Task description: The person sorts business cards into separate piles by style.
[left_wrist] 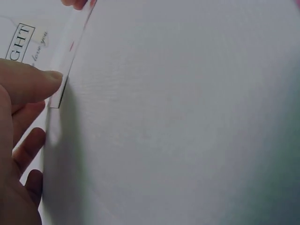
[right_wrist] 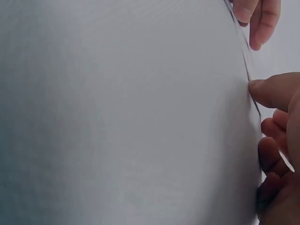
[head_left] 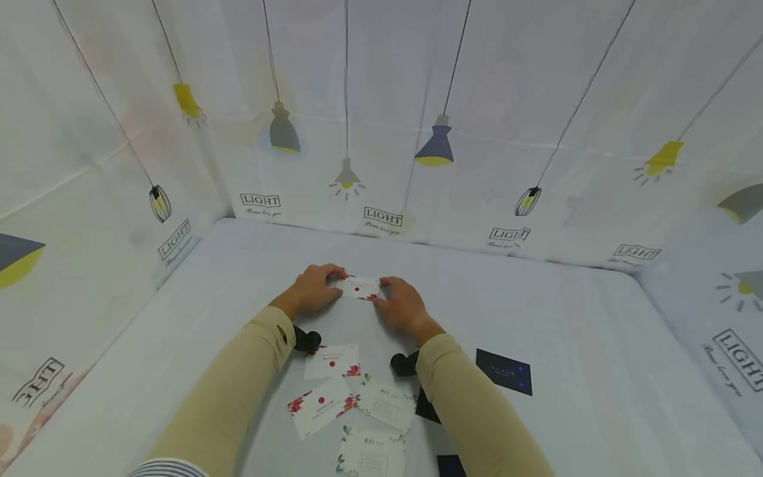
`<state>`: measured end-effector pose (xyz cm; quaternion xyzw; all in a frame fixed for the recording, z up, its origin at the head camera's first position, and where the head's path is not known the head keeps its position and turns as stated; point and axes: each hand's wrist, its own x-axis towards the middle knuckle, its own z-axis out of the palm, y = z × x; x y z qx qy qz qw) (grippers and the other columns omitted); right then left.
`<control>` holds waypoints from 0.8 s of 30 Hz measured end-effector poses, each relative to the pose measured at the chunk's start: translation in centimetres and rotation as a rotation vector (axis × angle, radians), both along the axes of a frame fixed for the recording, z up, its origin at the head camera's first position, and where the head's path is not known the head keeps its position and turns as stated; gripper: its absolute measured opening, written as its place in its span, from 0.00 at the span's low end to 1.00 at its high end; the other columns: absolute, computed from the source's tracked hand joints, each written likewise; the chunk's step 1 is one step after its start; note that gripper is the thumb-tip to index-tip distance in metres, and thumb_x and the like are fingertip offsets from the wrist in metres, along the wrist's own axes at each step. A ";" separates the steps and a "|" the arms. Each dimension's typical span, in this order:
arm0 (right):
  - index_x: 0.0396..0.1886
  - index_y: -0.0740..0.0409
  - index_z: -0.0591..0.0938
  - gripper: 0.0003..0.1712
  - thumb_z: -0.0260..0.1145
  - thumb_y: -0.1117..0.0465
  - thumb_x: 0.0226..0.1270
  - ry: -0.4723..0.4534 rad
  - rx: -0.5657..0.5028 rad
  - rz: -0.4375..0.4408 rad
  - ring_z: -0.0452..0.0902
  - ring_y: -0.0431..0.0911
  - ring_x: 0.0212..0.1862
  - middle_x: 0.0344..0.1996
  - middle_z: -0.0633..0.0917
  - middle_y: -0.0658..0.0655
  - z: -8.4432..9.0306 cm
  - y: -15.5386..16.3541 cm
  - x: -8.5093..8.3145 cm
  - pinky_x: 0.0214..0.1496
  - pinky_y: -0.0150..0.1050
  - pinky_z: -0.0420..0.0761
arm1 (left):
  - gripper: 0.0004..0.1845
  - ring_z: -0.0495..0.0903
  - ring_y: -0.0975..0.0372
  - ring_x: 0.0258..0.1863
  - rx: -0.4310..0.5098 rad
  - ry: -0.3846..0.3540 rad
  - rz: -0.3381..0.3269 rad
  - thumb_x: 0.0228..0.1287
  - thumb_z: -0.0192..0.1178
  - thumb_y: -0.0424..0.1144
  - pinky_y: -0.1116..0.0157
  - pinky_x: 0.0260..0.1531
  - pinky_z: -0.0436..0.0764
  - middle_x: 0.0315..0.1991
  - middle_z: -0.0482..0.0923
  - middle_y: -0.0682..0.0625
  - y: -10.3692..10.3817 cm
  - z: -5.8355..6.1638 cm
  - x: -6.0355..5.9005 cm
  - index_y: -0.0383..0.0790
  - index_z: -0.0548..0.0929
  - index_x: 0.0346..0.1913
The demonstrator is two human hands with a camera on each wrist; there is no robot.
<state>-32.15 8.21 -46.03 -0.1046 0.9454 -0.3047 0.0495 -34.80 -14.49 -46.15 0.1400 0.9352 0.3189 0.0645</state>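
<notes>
A white card with red flowered corners and a red dot (head_left: 359,288) lies between my two hands, in the upper middle of the table in the head view. At its left end my left hand (head_left: 313,289) pinches it between thumb and fingers. My right hand (head_left: 405,306) pinches the right end the same way. The left wrist view shows the card (left_wrist: 70,61) almost edge-on, with the left thumb (left_wrist: 40,84) on its near end. Over in the right wrist view, the right thumb (right_wrist: 274,91) presses on the card's edge, and the other hand's fingertips show at the top.
Nearer to me lie two more red-flowered cards (head_left: 332,362) (head_left: 322,405) and two green-leaf cards (head_left: 387,404) (head_left: 372,454). A dark card (head_left: 504,371) lies right of my right forearm; other dark cards (head_left: 451,466) are partly hidden by it. Lamp-printed sheeting (head_left: 381,185) borders the white table (head_left: 596,344).
</notes>
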 end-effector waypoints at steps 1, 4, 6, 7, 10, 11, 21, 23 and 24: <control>0.69 0.63 0.72 0.29 0.63 0.57 0.72 -0.001 0.000 0.001 0.63 0.56 0.72 0.67 0.74 0.61 0.2 0.1 0.0 0.72 0.51 0.59 | 0.23 0.63 0.49 0.71 0.011 0.000 0.001 0.68 0.62 0.40 0.48 0.68 0.60 0.69 0.70 0.45 0.0 0.1 -0.1 0.42 0.76 0.65; 0.70 0.62 0.71 0.31 0.64 0.57 0.71 -0.013 -0.040 -0.011 0.66 0.56 0.69 0.68 0.72 0.61 0.9 0.4 0.1 0.71 0.53 0.60 | 0.26 0.63 0.49 0.71 0.020 -0.002 0.005 0.68 0.62 0.42 0.49 0.68 0.60 0.70 0.70 0.46 -0.3 0.3 -0.4 0.43 0.75 0.68; 0.70 0.62 0.70 0.32 0.65 0.57 0.70 -0.013 -0.076 -0.016 0.70 0.56 0.64 0.67 0.73 0.60 1.4 0.5 0.4 0.70 0.52 0.63 | 0.28 0.64 0.48 0.70 0.023 0.004 0.000 0.67 0.62 0.43 0.48 0.67 0.61 0.69 0.70 0.44 -0.7 0.6 -0.2 0.43 0.74 0.69; 0.70 0.61 0.70 0.32 0.66 0.57 0.70 -0.009 -0.098 -0.015 0.72 0.55 0.61 0.66 0.74 0.60 1.6 0.6 0.6 0.68 0.52 0.66 | 0.28 0.65 0.48 0.70 0.027 0.006 0.000 0.66 0.63 0.43 0.48 0.67 0.62 0.69 0.70 0.43 -0.9 0.8 -0.1 0.43 0.74 0.69; 0.70 0.58 0.71 0.34 0.70 0.54 0.66 0.000 -0.135 0.020 0.74 0.52 0.53 0.61 0.77 0.58 2.1 0.7 1.4 0.60 0.50 0.73 | 0.30 0.67 0.47 0.68 0.056 -0.007 0.006 0.64 0.66 0.44 0.46 0.64 0.65 0.67 0.72 0.41 -1.7 1.4 1.0 0.43 0.75 0.68; 0.70 0.57 0.72 0.35 0.71 0.53 0.65 0.003 -0.145 0.038 0.75 0.51 0.53 0.59 0.78 0.57 2.2 0.8 1.6 0.58 0.50 0.75 | 0.30 0.67 0.46 0.67 0.076 -0.015 0.005 0.64 0.66 0.45 0.45 0.63 0.66 0.67 0.72 0.41 -2.0 1.6 1.5 0.43 0.75 0.68; 0.68 0.54 0.74 0.35 0.74 0.54 0.62 -0.004 -0.211 0.225 0.75 0.51 0.57 0.59 0.80 0.55 3.3 0.8 4.7 0.58 0.49 0.75 | 0.31 0.69 0.48 0.65 0.214 -0.029 -0.051 0.61 0.69 0.43 0.45 0.62 0.67 0.65 0.73 0.44 -3.7 3.5 6.6 0.43 0.75 0.68; 0.67 0.54 0.74 0.34 0.74 0.54 0.62 -0.023 -0.205 0.257 0.74 0.50 0.59 0.59 0.80 0.54 3.2 0.9 5.2 0.59 0.49 0.75 | 0.31 0.68 0.47 0.65 0.196 -0.046 -0.063 0.61 0.70 0.43 0.43 0.62 0.67 0.65 0.73 0.44 -4.0 3.7 7.6 0.44 0.76 0.67; 0.67 0.54 0.75 0.34 0.74 0.53 0.62 -0.033 -0.201 0.270 0.75 0.50 0.59 0.59 0.80 0.54 3.1 0.9 5.5 0.59 0.49 0.74 | 0.31 0.69 0.48 0.64 0.181 -0.055 -0.070 0.60 0.70 0.44 0.42 0.61 0.67 0.64 0.73 0.45 -4.2 3.7 8.1 0.45 0.77 0.67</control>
